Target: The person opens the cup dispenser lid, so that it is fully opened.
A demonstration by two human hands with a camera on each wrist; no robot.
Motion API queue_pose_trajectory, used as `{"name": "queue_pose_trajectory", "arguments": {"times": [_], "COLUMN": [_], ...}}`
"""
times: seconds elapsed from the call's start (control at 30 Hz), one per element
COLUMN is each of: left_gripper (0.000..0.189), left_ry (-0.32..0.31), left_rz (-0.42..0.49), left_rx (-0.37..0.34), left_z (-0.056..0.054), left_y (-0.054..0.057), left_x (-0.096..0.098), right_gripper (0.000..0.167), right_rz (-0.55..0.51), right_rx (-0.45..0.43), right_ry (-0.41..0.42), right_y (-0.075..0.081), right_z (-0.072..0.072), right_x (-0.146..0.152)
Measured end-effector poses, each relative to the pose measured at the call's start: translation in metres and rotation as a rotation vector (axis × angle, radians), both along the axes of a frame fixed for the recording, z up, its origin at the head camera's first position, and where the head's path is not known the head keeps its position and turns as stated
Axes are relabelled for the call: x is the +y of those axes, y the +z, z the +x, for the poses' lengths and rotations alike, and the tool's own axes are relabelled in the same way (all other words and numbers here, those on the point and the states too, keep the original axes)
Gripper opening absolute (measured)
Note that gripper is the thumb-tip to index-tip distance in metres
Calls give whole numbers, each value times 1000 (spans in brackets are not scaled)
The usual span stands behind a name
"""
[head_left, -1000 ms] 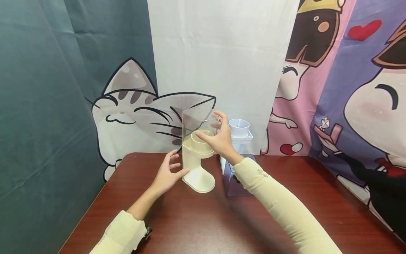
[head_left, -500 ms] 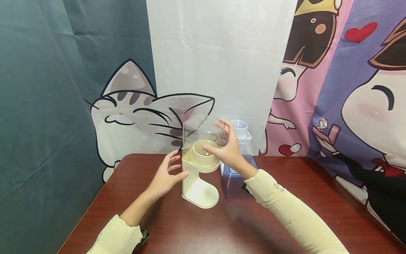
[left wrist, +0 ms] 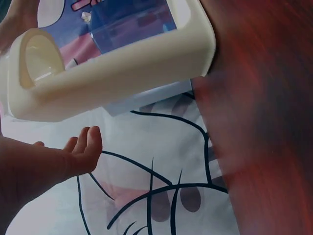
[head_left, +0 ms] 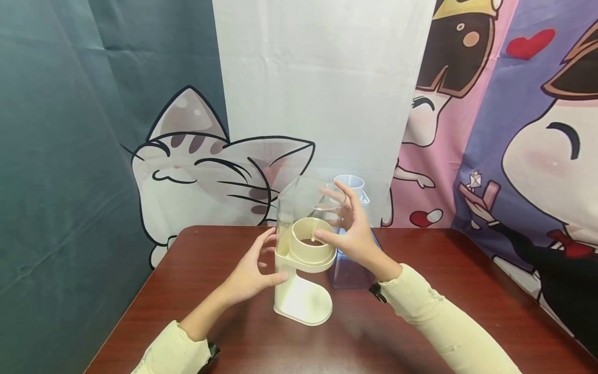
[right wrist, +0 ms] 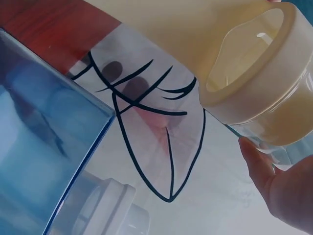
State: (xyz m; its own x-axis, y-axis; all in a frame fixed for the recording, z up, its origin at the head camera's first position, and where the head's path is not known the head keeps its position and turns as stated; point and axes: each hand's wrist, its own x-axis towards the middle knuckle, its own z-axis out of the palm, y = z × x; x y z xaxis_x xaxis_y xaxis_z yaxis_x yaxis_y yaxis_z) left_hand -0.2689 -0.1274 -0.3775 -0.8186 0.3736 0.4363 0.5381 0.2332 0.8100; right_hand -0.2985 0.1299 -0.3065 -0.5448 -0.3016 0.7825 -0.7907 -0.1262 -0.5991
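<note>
A cream dispenser stand (head_left: 303, 301) with a round ring holder (head_left: 312, 254) and a clear box-shaped top (head_left: 299, 202) is in the middle of the head view, upright and close over the table. My right hand (head_left: 357, 234) grips the clear top from the right, thumb in front by the ring and fingers spread behind. To the left, my left hand (head_left: 252, 272) is cupped beside the stand's column, its thumb overlapping the column in the head view. In the left wrist view, the left fingers (left wrist: 90, 147) stand apart from the cream column with a gap between.
Behind the right hand stands a white unit with a ring top (head_left: 350, 183), with a translucent blue bin (head_left: 350, 272) below it. Both stand on the brown table (head_left: 406, 311). Printed cloth curtains (head_left: 327, 78) hang behind the table.
The cream dispenser has come nearer to me and slightly right along with my right hand, now overlapping more of the white unit. My left hand has shifted slightly right and down beside it.
</note>
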Motion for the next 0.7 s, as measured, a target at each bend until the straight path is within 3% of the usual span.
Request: {"name": "queue_pose_trajectory", "arguments": {"times": [0.47, 0.7], "left_gripper": [104, 99], "left_ry": [-120, -91], "left_rz": [-40, -49], "left_rx": [-43, -35], "left_z": [10, 14], "left_y": [-10, -11], "left_x": [10, 14], "right_gripper": [103, 96], "right_rz": [-42, -5], "right_rx": [35, 20], "right_ry": [166, 230], "right_y": [0, 0], "right_z": [14, 14], "right_x": [10, 17]}}
